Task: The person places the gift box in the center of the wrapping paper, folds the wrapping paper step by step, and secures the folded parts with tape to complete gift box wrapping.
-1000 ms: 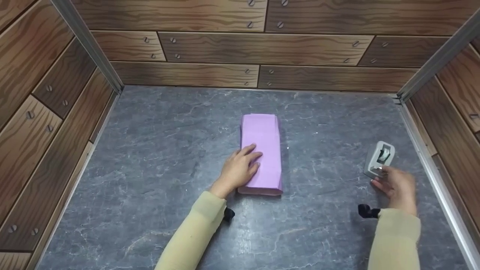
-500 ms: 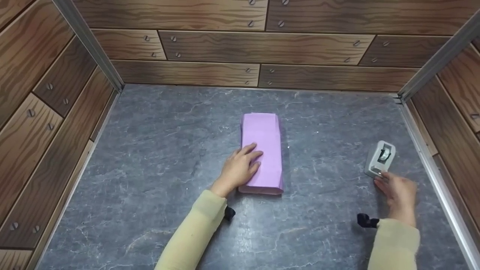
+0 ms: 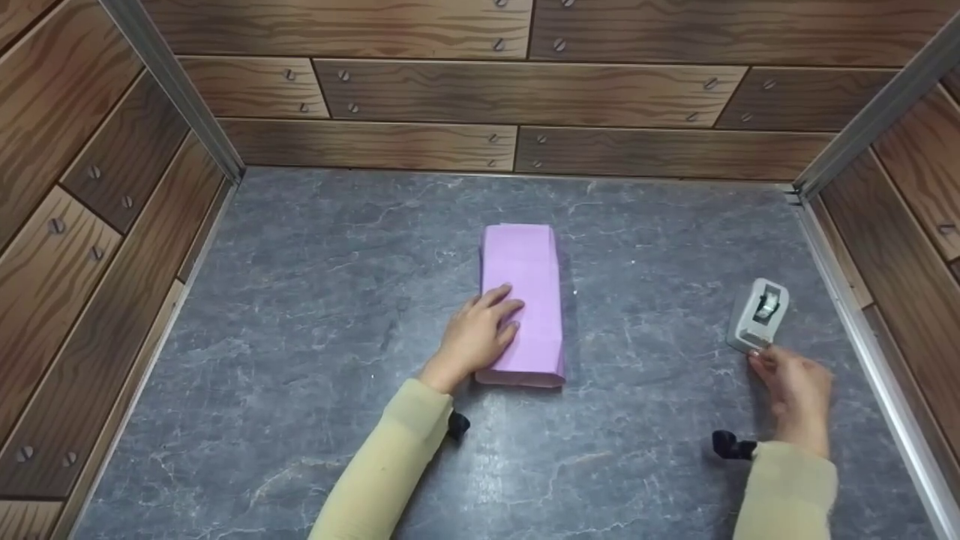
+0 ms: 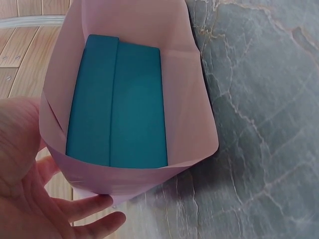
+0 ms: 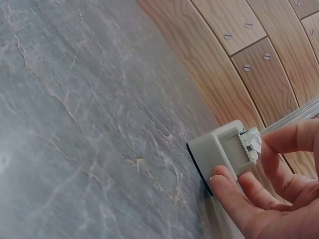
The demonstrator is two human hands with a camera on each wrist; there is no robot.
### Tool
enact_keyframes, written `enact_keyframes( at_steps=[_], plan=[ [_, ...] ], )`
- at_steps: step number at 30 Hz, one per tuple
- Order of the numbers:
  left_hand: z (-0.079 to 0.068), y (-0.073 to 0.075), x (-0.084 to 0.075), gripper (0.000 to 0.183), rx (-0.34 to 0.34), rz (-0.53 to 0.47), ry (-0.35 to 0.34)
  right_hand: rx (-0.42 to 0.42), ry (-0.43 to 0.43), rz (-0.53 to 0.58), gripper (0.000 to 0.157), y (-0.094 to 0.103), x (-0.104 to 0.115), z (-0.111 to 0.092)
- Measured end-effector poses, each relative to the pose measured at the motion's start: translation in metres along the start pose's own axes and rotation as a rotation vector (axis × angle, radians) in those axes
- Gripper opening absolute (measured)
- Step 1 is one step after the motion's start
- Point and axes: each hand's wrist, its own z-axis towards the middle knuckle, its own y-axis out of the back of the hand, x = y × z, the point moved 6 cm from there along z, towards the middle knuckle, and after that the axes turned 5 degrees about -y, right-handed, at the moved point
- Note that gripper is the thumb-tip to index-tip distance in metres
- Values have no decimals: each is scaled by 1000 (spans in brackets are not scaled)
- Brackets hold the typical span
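A lilac paper wrap (image 3: 525, 277) stands folded round a teal box (image 4: 134, 104), whose end shows through the wrap's open end in the left wrist view. My left hand (image 3: 474, 334) rests on the wrap's top and left side, fingers spread and fairly straight. On the right is a grey tape dispenser (image 3: 759, 315). At its cutter end, my right hand (image 3: 799, 390) has curled fingers. The right wrist view shows the index fingertip against a short clear piece of tape (image 5: 254, 139) at the toothed edge. The thumb touches the dispenser's front.
The grey marbled tabletop (image 3: 337, 300) carries everything. Wood-patterned walls (image 3: 420, 90) enclose its back and both sides, with a metal rail (image 3: 874, 367) along the right edge. A black mount (image 3: 731, 445) sticks out at the right wrist.
My right hand has drawn slightly back towards me, from over the dispenser's front to its near end. The left hand, the wrap and the dispenser stay in place.
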Motion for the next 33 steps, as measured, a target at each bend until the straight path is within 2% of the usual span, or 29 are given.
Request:
enact_keyframes(
  at_steps=[1, 3, 5, 8, 9, 12, 14, 19, 21, 26, 33],
  plan=[
    [0, 0, 0, 35, 0, 0, -1, 0, 8, -5, 9, 0, 0, 1],
    [0, 1, 0, 35, 0, -1, -3, -22, 7, -108, 8, 0, 1, -4],
    [0, 1, 0, 35, -1, -5, -6, -62, 15, -265, 13, 0, 3, -12],
    [0, 1, 0, 35, 1, -7, -4, -110, 17, -520, 31, -1, 7, -24],
    [0, 1, 0, 35, 1, -9, -4, -120, 23, -567, 35, -2, 8, -27],
    [0, 0, 0, 35, 3, -5, -2, -127, 12, -597, 34, -4, 10, -31],
    [1, 0, 0, 35, 4, -4, -2, -137, 5, -604, 40, -5, 10, -33],
    [0, 0, 0, 35, 10, -11, 4, -220, 88, -772, 60, -7, 14, -31],
    [0, 0, 0, 35, 12, -14, 6, -255, 124, -827, 58, -7, 15, -31],
    [0, 0, 0, 35, 12, -16, 4, -298, 163, -861, 51, -8, 15, -30],
    [0, -1, 0, 35, 15, -3, 1, -289, 234, -938, 37, -11, 19, -29]
  ],
)
